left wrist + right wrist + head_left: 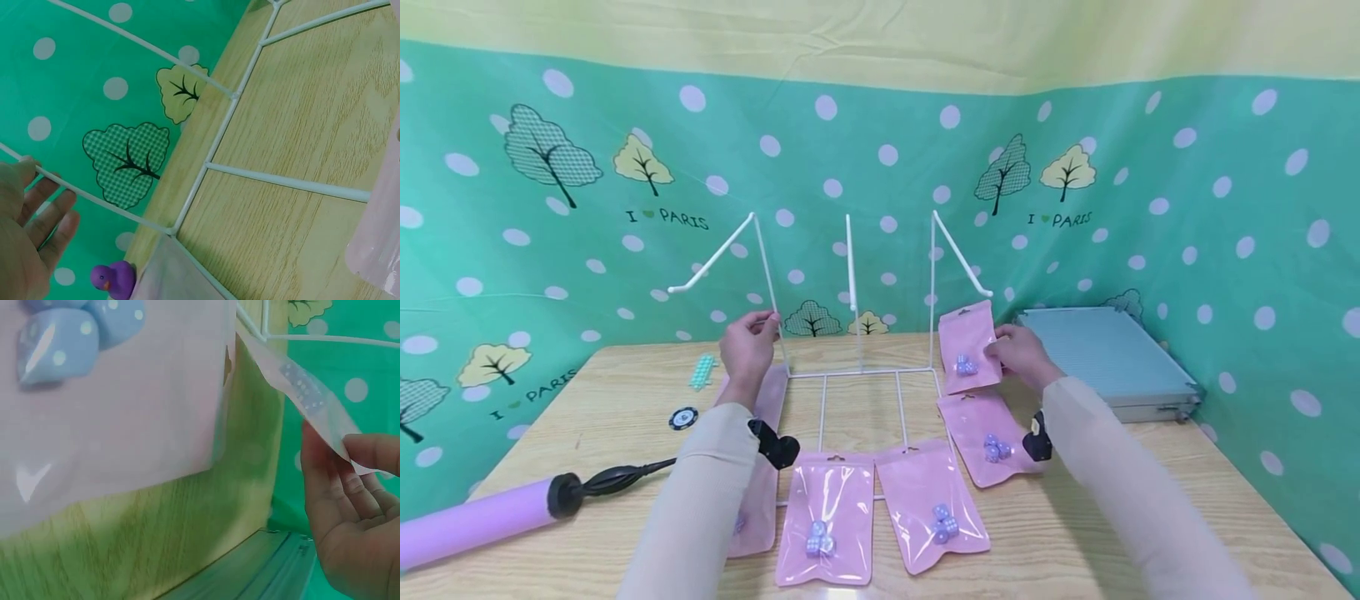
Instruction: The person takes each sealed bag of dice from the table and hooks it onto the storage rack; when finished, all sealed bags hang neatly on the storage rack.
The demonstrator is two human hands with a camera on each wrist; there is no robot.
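A white wire rack (pixel 886 371) stands on the table, with three prongs jutting forward at its top. My left hand (pixel 748 354) pinches its left upright between thumb and fingers, low down. My right hand (pixel 1028 358) holds a pink zip pouch (pixel 967 329) by its right edge, beside the right upright; bluish-purple dice show through its front. In the right wrist view the held pouch (pixel 340 419) tilts, its edge between thumb and fingers. Similar pouches with dice lie around the rack's base: one left (pixel 769 492), two in front (pixel 842 492) (pixel 917 479) and one right (pixel 973 421).
At the back right lies a light blue case (pixel 1105 350). A purple pump (pixel 482 521) lies at front left, near a poker chip (pixel 683 418) and a small teal checkered piece (pixel 702 372). A purple duck (pixel 115 278) sits by the rack's left corner. Patterned cloth (pixel 887 183) hangs behind.
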